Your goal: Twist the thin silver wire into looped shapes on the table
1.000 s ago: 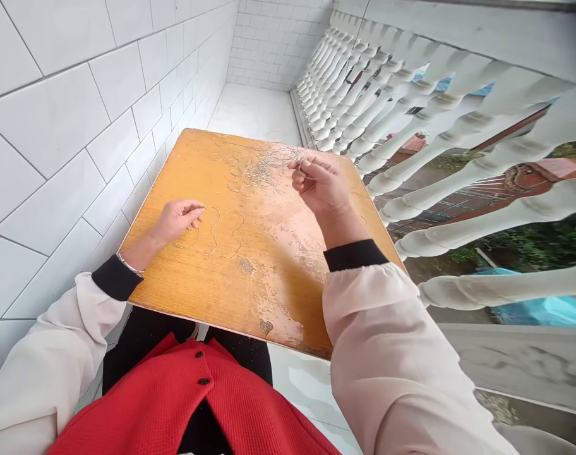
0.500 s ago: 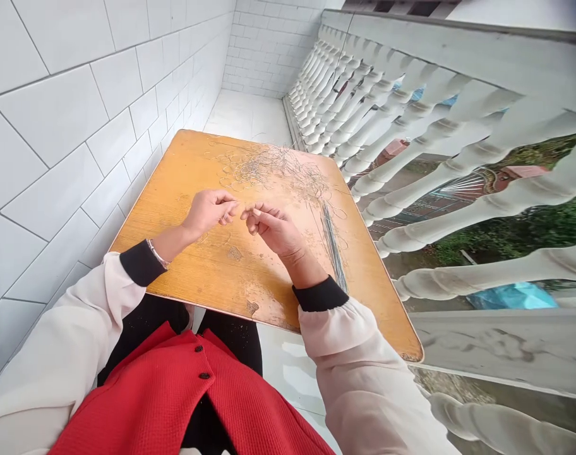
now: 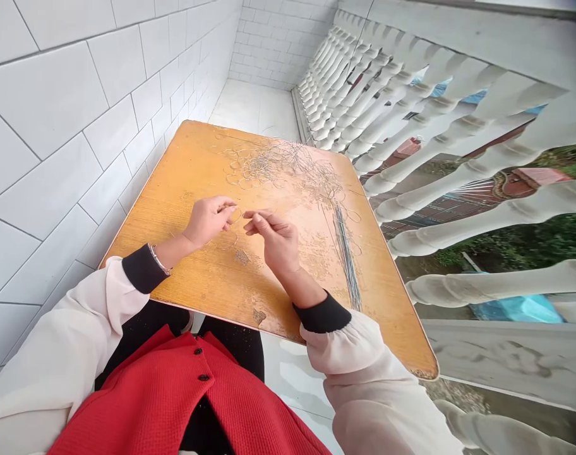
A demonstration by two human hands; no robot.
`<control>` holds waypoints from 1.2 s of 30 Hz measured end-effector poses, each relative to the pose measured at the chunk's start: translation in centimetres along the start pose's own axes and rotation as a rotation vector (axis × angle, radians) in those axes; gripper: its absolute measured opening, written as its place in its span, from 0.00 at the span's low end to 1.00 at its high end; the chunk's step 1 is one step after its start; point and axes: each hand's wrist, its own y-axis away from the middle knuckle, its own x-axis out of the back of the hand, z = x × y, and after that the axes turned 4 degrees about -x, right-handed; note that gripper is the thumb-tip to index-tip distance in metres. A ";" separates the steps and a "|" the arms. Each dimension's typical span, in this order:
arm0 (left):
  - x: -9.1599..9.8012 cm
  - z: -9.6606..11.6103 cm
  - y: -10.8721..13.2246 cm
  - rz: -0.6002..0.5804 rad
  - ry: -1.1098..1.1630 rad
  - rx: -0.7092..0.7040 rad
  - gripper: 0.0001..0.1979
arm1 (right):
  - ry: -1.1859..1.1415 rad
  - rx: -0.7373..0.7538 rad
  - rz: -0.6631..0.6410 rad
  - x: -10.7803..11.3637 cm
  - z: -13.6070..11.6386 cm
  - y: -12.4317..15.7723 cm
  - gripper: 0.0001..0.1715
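Note:
My left hand and my right hand meet over the middle of a worn wooden table. Both pinch a thin bent wire piece between fingertips, the fingers pressed together. A tangled heap of thin wire loops lies at the far side of the table. A bundle of straight wire rods lies to the right of my right hand.
A white tiled wall runs along the left, close to the table edge. A white balustrade stands on the right. Below the table's near edge are my red garment and the tiled floor.
My right hand came back from the wire heap to the table's middle and met my left hand, which lifted off the bent wires. The view shifted, showing the rod bundle.

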 end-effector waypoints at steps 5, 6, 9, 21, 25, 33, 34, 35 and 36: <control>-0.9 0.0 1.7 -0.211 0.106 -0.086 0.02 | -0.065 -0.087 0.089 1.3 0.1 -0.8 0.22; -1.0 0.0 2.0 -0.248 0.127 -0.092 0.01 | -0.079 -0.097 0.079 1.4 -0.1 -0.8 0.23; -0.9 0.0 2.1 -0.341 0.171 -0.064 0.03 | -0.099 -0.121 0.056 1.5 -0.8 -0.5 0.24; 0.1 0.6 0.6 -0.395 0.159 0.073 0.08 | 0.086 -0.159 0.041 1.4 -0.5 -0.7 0.24; -0.4 0.6 0.9 -0.405 0.115 0.076 0.05 | 0.085 -0.149 -0.003 1.0 -0.4 -0.6 0.24; 0.0 0.7 0.4 -0.238 0.182 0.060 0.06 | 0.084 -0.139 -0.077 1.7 -0.6 -0.7 0.20; 0.0 0.8 0.4 -0.214 0.198 0.061 0.06 | 0.086 -0.140 -0.067 1.8 -0.7 -0.7 0.19; 0.0 0.9 0.4 -0.191 0.221 0.065 0.06 | 0.084 -0.139 -0.048 1.8 -0.7 -0.8 0.17; 0.0 1.0 0.4 -0.165 0.250 0.070 0.06 | 0.077 -0.138 -0.023 1.9 -0.8 -0.8 0.16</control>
